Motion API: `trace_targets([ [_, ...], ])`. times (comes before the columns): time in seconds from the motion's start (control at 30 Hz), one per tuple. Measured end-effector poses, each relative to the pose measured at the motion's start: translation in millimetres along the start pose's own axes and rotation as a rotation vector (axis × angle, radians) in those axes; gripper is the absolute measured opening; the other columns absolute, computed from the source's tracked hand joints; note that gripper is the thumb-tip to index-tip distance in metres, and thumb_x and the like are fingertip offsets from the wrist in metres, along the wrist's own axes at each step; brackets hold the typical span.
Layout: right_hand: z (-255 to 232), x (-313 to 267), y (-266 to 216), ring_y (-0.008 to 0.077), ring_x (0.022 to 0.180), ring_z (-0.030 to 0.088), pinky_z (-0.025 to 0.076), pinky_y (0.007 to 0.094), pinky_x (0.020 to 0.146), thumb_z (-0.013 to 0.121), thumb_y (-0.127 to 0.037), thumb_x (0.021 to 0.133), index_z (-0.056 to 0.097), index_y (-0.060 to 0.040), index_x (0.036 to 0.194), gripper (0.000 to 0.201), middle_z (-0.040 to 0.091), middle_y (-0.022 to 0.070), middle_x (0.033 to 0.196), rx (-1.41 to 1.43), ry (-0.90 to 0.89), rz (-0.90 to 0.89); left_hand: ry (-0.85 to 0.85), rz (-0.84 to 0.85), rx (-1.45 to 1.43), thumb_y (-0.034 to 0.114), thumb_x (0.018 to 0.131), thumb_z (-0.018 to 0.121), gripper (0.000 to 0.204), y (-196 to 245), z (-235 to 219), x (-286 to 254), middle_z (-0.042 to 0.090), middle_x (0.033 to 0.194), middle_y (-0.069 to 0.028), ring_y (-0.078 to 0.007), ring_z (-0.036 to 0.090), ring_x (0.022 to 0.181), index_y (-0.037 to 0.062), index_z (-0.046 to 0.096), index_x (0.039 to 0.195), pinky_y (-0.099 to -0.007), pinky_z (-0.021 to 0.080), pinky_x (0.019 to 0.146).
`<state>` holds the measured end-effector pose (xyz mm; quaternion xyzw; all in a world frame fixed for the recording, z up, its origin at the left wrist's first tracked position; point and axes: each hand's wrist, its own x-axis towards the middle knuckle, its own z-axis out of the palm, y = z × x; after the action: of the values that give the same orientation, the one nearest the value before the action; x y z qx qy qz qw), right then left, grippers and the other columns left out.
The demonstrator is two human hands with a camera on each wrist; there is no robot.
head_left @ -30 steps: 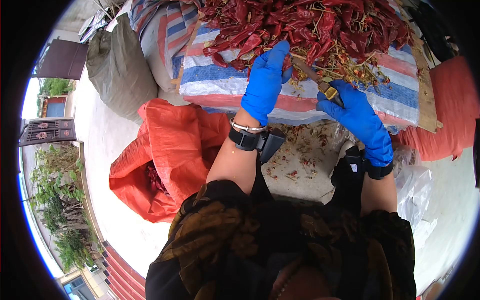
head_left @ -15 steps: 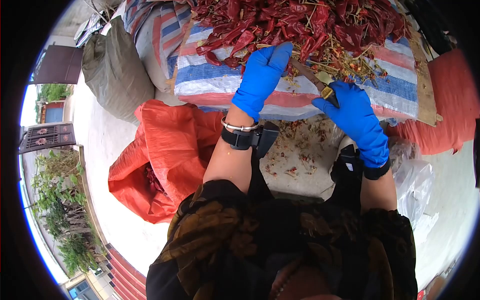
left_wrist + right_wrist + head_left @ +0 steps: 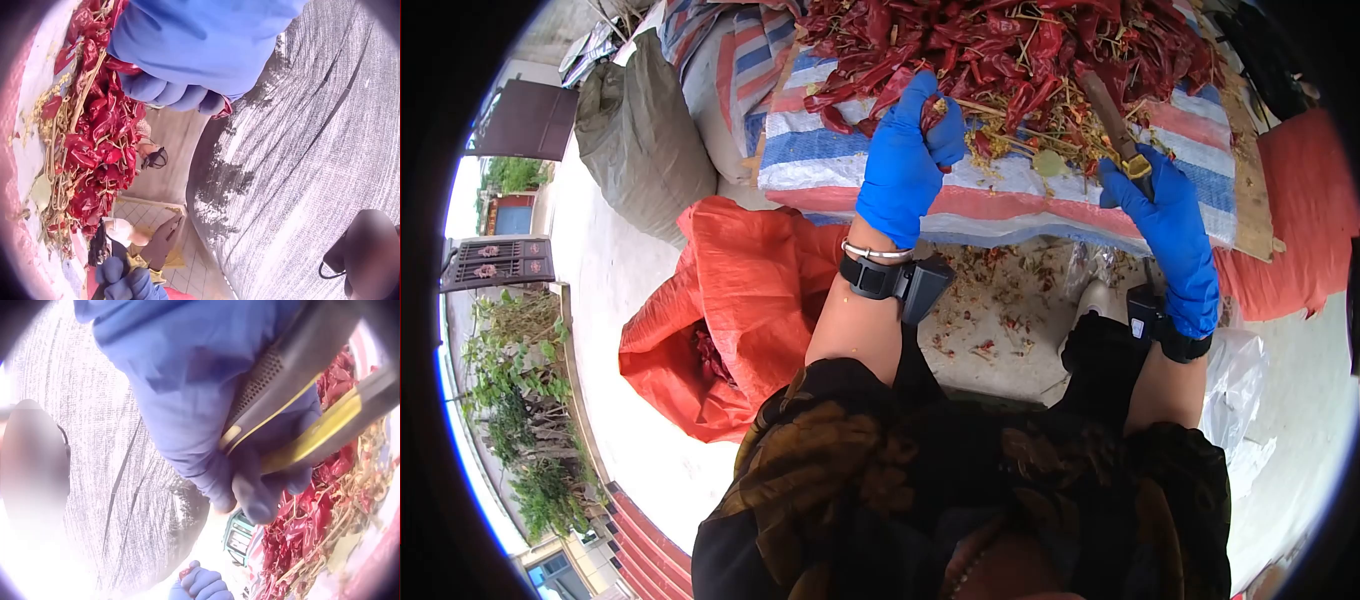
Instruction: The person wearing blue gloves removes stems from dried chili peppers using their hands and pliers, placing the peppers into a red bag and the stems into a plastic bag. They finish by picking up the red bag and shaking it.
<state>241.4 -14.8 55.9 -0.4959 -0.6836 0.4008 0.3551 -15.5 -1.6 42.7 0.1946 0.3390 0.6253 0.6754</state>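
Note:
My left hand (image 3: 900,165), in a blue glove, grips a dried red chili pepper (image 3: 932,112) at the near edge of the pepper heap (image 3: 990,50). The pepper is mostly hidden by the fingers; a bit of its red skin shows below them in the left wrist view. My right hand (image 3: 1168,215), also gloved in blue, holds a pair of shears (image 3: 1108,115) by the black and yellow handles (image 3: 319,428). Their brown blades point away from me over the heap's right side, apart from the left hand.
Beneath the heap lies a striped woven sheet (image 3: 830,140) on a board (image 3: 1255,200), with stems and seeds strewn near its front. An open red sack (image 3: 730,300) with peppers inside stands left. A grey-green sack (image 3: 640,140), another red sack (image 3: 1315,200) and clear plastic (image 3: 1230,380) are around.
The right hand has moved right with the shears, whose blades have swung away from the left hand. The left hand has turned and shifted slightly left; a red pepper now shows in its fingers.

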Motion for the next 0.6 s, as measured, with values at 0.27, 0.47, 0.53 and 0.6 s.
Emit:
trace_targets([
  [0.27, 26.9, -7.9, -6.5, 0.0328, 0.079, 0.057, 0.044, 0.0391, 0.07, 0.067, -0.023, 0.072, 0.056, 0.0027, 0.098, 0.039, 0.059, 0.0174, 0.09, -0.577, 0.07, -0.482, 0.179, 0.243, 0.419, 0.029, 0.085, 0.058, 0.019, -21.9, 21.3, -11.6, 0.057, 0.077, 0.0012, -0.0053, 0.045, 0.058, 0.0114, 0.061, 0.081, -0.0214, 0.046, 0.059],
  [0.47, 24.5, -10.0, -0.5, 0.0324, 0.082, 0.056, 0.044, 0.0378, 0.072, 0.067, -0.023, 0.072, 0.055, 0.0035, 0.101, 0.041, 0.058, 0.0177, 0.095, -0.595, 0.072, -0.465, 0.043, 0.262, 0.561, 0.033, 0.082, 0.061, 0.018, -21.1, 22.1, -14.1, 0.055, 0.079, 0.0049, -0.0027, 0.043, 0.063, 0.0147, 0.064, 0.086, -0.0243, 0.048, 0.064],
  [0.53, 24.1, -9.6, 1.6, 0.0322, 0.084, 0.056, 0.044, 0.0367, 0.073, 0.068, -0.022, 0.072, 0.054, 0.0036, 0.106, 0.045, 0.058, 0.0179, 0.098, -0.573, 0.044, -0.448, -0.062, 0.334, 0.544, 0.029, 0.086, 0.057, 0.026, -21.9, 23.4, -12.0, 0.049, 0.059, 0.0052, -0.0044, 0.043, 0.056, 0.007, 0.062, 0.073, -0.0214, 0.036, 0.051],
  [0.6, 25.5, -9.0, 2.4, 0.0333, 0.079, 0.055, 0.042, 0.039, 0.073, 0.065, -0.025, 0.074, 0.056, 0.003, 0.095, 0.036, 0.058, 0.0172, 0.09, -0.509, 0.047, -0.418, -0.043, 0.365, 0.582, 0.029, 0.087, 0.057, 0.027, -26.0, 24.1, -9.6, 0.049, 0.059, 0.0048, -0.0044, 0.043, 0.055, 0.0064, 0.063, 0.074, -0.0214, 0.036, 0.051],
])
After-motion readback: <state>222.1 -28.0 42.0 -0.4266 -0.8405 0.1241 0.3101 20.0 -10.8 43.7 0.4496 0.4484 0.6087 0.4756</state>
